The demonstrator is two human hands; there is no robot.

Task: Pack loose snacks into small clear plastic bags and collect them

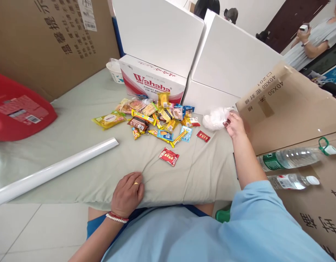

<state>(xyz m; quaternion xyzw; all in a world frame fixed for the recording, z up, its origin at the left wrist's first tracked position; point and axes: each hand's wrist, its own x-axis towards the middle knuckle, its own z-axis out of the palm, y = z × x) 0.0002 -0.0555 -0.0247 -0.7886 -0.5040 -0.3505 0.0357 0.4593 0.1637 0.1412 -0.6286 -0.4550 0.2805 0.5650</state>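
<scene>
My left hand [129, 193] rests loosely curled on the cloth near the table's front edge, holding nothing that shows. At the right side, my right hand [234, 124] pinches a crumpled, whitish plastic bag [214, 118] that lies on the table. To the left of the bag is a heap of wrapped snacks [157, 116], mostly yellow, with some blue and brown packets. A small dark red packet [203, 136] lies between the heap and my right hand. Closer to me is a larger red packet [169, 157], apart from both hands.
A white Wahaha carton [154, 78] and large white boxes [159, 32] stand behind the heap, beside a paper cup [115, 71]. On the left are a white tube [58, 167] and red container [20, 109]. Bottles [293, 158] lie on cardboard at right. Another person [311, 43] stands beyond.
</scene>
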